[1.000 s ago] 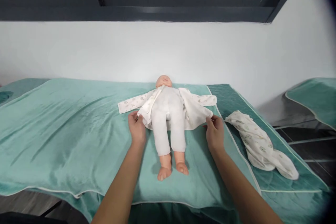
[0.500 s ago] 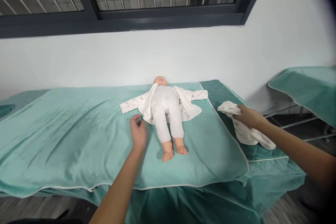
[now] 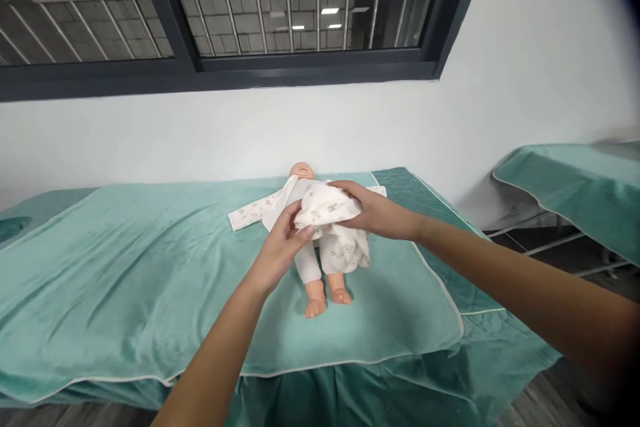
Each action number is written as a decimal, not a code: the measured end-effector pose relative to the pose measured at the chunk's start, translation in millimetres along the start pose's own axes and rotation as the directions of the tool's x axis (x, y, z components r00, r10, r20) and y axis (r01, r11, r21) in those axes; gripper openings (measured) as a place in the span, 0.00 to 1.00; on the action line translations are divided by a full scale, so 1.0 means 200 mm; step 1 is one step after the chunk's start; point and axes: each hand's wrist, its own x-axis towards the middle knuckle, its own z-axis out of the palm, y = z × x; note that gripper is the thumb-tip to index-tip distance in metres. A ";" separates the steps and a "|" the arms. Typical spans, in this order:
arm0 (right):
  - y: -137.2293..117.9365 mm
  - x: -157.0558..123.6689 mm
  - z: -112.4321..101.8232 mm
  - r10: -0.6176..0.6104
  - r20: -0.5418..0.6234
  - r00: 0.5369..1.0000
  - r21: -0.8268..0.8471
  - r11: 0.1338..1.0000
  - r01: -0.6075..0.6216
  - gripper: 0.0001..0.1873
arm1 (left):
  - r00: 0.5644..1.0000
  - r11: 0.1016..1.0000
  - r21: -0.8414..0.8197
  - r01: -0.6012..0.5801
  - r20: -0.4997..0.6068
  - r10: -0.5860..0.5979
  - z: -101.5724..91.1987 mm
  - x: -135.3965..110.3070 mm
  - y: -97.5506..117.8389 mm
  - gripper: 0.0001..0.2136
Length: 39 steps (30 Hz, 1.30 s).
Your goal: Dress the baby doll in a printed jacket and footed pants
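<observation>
A baby doll [image 3: 315,293] lies on its back on the bed, head toward the wall and bare feet toward me. Under it an opened white printed baby jacket [image 3: 250,213] is spread, one sleeve out to each side. Above the doll's trunk and thighs I hold a bunched white printed baby garment [image 3: 330,203]; its exact kind is hidden by the folds. My left hand [image 3: 283,247] pinches its left edge between thumb and fingers. On the other side my right hand [image 3: 377,213] grips it, with a loose part hanging below.
A light green blanket [image 3: 150,267] covers the bed over a darker green cover [image 3: 400,393]. Behind stands a white wall [image 3: 210,137] below a dark-framed window [image 3: 310,70] with metal bars. At right, another green-covered surface [image 3: 575,180] stands beside metal rails [image 3: 555,243].
My right hand has brought the garment from the bed's right side to above the doll. My left hand has moved right and up and taken hold of its edge.
</observation>
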 end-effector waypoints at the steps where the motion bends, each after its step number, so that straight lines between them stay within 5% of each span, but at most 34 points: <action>1: -0.04 0.02 0.02 -0.027 0.033 0.999 -0.010 1.000 0.028 0.35 | 0.999 0.999 -0.010 -0.034 -0.001 0.034 0.03 0.01 0.03 0.26; 6: -0.13 0.10 -0.02 -0.062 0.170 0.984 0.065 0.997 0.051 0.48 | 0.968 0.990 0.014 -0.140 -0.209 0.140 0.02 0.11 0.10 0.19; 12: -0.13 0.18 -0.06 -0.050 -0.061 0.997 0.193 0.979 0.061 0.25 | 0.971 0.971 -0.114 -0.211 0.091 0.221 -0.03 0.15 0.32 0.21; 18: -0.20 0.20 -0.03 -0.178 -0.230 0.957 0.001 0.983 0.183 0.35 | 0.957 0.955 -0.141 -0.261 0.089 0.275 -0.02 0.15 0.41 0.17; 21: -0.26 0.21 -0.03 -0.337 -0.198 0.920 -0.180 0.935 0.304 0.20 | 0.952 0.956 -0.103 -0.274 0.114 0.285 -0.03 0.13 0.44 0.16; 25: -0.29 0.25 -0.04 -0.381 -0.178 0.907 -0.320 0.894 0.313 0.04 | 0.962 0.963 -0.056 -0.264 0.064 0.267 -0.03 0.11 0.50 0.15; 29: -0.30 0.28 -0.04 -0.405 -0.172 0.898 -0.393 0.864 0.314 0.02 | 0.977 0.975 0.072 -0.212 0.026 0.210 -0.04 0.11 0.50 0.12; 35: -0.33 0.24 -0.10 -0.450 0.069 0.890 -0.621 0.679 0.392 0.04 | 0.974 0.914 0.402 -0.059 0.224 -0.036 -0.12 0.10 0.52 0.13; 39: -0.32 0.21 -0.14 -0.312 -0.045 0.949 -0.500 0.830 0.249 0.05 | 0.940 0.872 0.489 -0.008 0.302 -0.160 -0.18 0.09 0.56 0.14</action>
